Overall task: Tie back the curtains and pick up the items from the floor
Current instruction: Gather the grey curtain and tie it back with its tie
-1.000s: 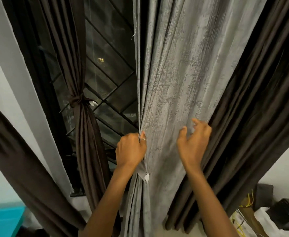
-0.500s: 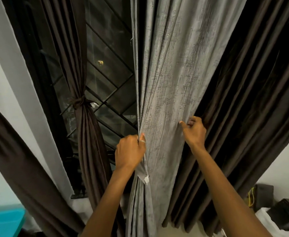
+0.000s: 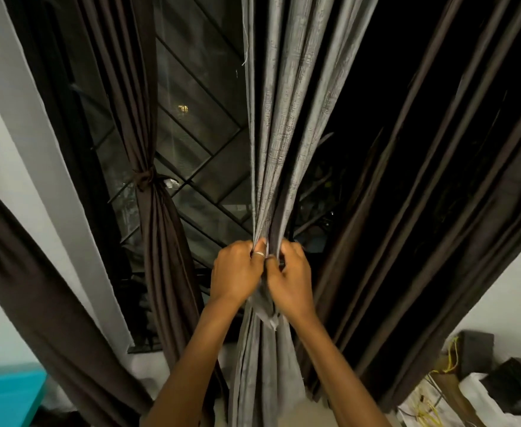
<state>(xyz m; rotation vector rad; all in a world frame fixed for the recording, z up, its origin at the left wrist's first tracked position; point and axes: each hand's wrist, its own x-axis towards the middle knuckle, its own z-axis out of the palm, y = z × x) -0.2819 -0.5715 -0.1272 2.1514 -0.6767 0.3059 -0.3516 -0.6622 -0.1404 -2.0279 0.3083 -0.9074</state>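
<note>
Left hand [image 3: 237, 272]: one thin silver-coloured metal ring [image 3: 259, 254], a plain band, worn on a finger.
Right hand [image 3: 290, 280]: bare from fingertips to wrist.
Forearms: left forearm [image 3: 197, 349] and right forearm [image 3: 330, 365] both bare as far as can be seen.

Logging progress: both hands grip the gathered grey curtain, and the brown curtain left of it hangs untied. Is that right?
Not quite: the head view shows the brown curtain already tied with a knot at its middle. The left hand and right hand do grip the gathered grey curtain.
</note>
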